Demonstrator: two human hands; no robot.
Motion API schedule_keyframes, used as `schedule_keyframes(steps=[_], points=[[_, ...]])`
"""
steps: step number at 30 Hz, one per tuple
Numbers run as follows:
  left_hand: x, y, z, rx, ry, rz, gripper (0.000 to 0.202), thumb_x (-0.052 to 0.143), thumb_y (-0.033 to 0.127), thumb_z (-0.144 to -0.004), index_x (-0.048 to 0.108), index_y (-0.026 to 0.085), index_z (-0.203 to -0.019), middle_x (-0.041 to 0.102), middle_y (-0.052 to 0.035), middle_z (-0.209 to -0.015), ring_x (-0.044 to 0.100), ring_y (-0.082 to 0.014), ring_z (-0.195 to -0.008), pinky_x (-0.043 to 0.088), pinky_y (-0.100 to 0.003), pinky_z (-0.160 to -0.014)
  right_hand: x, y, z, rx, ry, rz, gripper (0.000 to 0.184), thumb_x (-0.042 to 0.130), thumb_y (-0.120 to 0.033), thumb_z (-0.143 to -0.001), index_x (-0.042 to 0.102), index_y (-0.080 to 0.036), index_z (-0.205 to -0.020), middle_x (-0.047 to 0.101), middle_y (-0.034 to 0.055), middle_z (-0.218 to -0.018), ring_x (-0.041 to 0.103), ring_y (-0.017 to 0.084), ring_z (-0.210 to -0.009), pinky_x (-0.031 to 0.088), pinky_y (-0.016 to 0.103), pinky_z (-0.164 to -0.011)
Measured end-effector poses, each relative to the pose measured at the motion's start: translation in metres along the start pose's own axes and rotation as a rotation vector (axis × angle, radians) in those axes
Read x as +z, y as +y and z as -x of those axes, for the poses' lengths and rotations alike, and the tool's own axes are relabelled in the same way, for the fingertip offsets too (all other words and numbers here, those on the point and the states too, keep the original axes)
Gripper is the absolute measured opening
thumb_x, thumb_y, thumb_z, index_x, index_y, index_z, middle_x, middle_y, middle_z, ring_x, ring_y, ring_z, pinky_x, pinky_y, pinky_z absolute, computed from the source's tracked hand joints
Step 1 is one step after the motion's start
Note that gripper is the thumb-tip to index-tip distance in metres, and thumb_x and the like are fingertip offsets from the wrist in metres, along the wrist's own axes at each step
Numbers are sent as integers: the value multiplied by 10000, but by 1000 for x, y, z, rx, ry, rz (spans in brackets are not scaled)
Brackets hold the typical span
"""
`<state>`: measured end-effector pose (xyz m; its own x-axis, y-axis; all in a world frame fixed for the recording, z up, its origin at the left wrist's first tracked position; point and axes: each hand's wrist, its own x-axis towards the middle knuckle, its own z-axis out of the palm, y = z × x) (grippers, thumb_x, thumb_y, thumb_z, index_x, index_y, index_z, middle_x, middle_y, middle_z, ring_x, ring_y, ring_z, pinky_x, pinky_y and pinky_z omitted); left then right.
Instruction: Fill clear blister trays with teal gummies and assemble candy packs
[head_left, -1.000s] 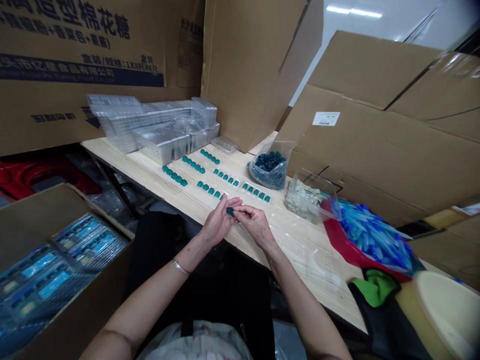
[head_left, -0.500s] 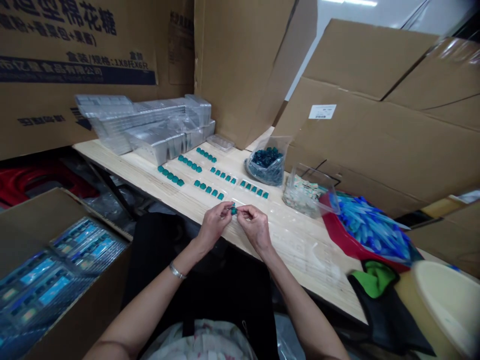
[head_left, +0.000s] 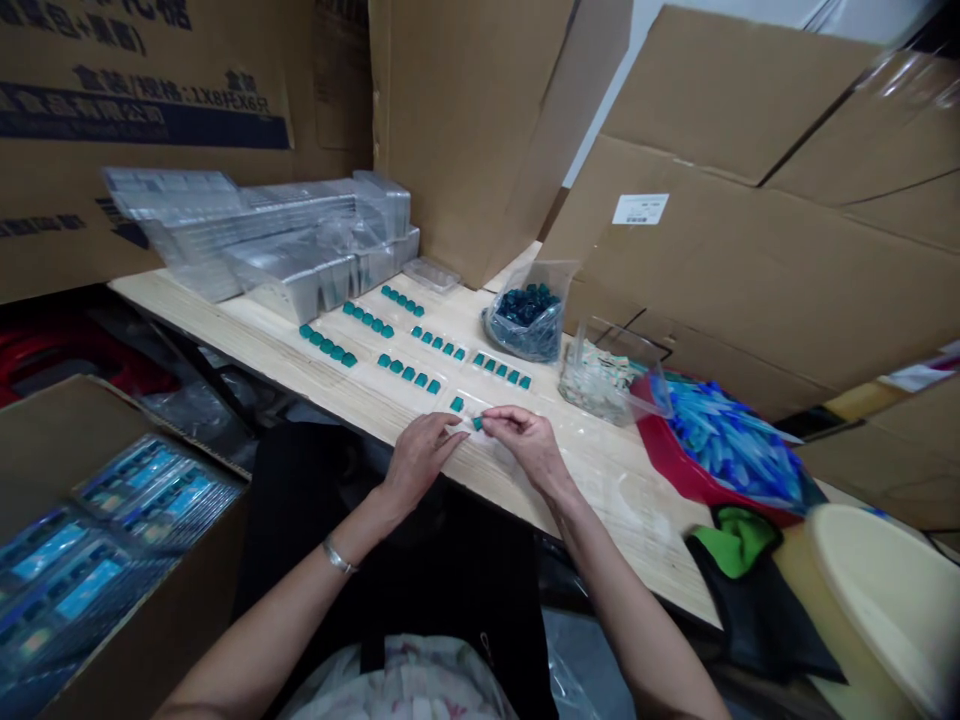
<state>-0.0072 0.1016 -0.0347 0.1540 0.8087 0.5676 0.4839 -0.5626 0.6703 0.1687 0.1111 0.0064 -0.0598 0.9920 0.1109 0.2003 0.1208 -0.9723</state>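
Left hand [head_left: 420, 455] and right hand [head_left: 525, 440] pinch a teal block [head_left: 477, 423] over the tray [head_left: 471, 405]. It is best set down straight and gently.

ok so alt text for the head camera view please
A left hand and right hand pinch a small teal piece at the near edge of a wooden table. Beyond lie rows of teal pieces, a bag of dark teal pieces and cardboard boxes.

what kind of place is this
Probably a small packing workshop or stockroom: big cardboard cartons wall in a wooden table with stacked clear plastic trays and rows of small teal pieces laid out.
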Motion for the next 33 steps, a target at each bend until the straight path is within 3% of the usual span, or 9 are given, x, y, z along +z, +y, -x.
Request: schedule_keyframes(steps=[3,7,19,21,23,25,28,31,33], points=[[-2,-6,-2,126,-110,-139,158,488,237,-857,622,184,-922,667,-52,-902,566,-183,-900,445,-352,-829,-9,3,-17,-295,16,318,136,645,-299,-751,688,-193,-823,655,62,-863,613,173,-785,492,311,-738],[-1,-8,-3,152,-187,-207,190,445,207,-875,633,176,-877,671,-53,-852,570,-180,-861,432,-362,-821,-8,12,-37,-498,-156,584,158,537,-237,-835,687,-202,-871,640,68,-869,600,174,-829,476,309,-774],[3,-11,-1,129,-219,-176,193,440,189,-864,630,189,-897,675,-74,-880,602,-204,-863,442,-377,-817,8,18,-45,-537,-359,949,242,456,-136,-843,675,-191,-758,625,53,-820,563,176,-852,446,282,-759],[0,-10,-2,143,-206,-182,178,458,212,-858,626,191,-916,675,-79,-897,608,-214,-870,446,-382,-817,5,14,-41,-549,-346,920,192,481,-150,-840,671,-182,-854,630,66,-868,569,178,-878,457,290,-786],[-6,-9,-10,172,-178,-169,177,479,237,-850,619,203,-953,672,-76,-929,613,-212,-868,454,-371,-807,-4,8,-33,-579,-246,859,218,520,-194,-837,629,-180,-1024,617,92,-1009,554,190,-977,454,312,-852],[-13,-5,-31,221,-160,-139,188,484,246,-849,611,214,-984,667,-69,-951,613,-199,-867,461,-345,-796,-18,0,-18,-590,-68,790,273,522,-225,-845,587,-188,-1108,587,105,-1100,527,199,-1052,442,336,-899],[-15,7,-89,304,-127,-125,191,474,247,-851,611,203,-977,663,-66,-941,605,-183,-871,457,-316,-797,-45,-16,13,-543,134,661,193,475,-233,-875,636,-196,-972,627,82,-970,582,186,-938,476,333,-847],[7,22,-169,334,-155,-162,211,449,225,-849,619,185,-966,656,-73,-940,596,-178,-876,444,-298,-805,-70,-25,47,-468,188,552,176,469,-225,-875,643,-199,-874,637,68,-882,610,183,-847,503,310,-768],[34,27,-221,277,-278,-265,226,432,191,-836,632,176,-940,652,-81,-950,581,-190,-918,422,-305,-838,-81,-24,66,-424,196,511,163,472,-216,-871,635,-211,-865,638,63,-880,614,186,-842,508,299,-752]])
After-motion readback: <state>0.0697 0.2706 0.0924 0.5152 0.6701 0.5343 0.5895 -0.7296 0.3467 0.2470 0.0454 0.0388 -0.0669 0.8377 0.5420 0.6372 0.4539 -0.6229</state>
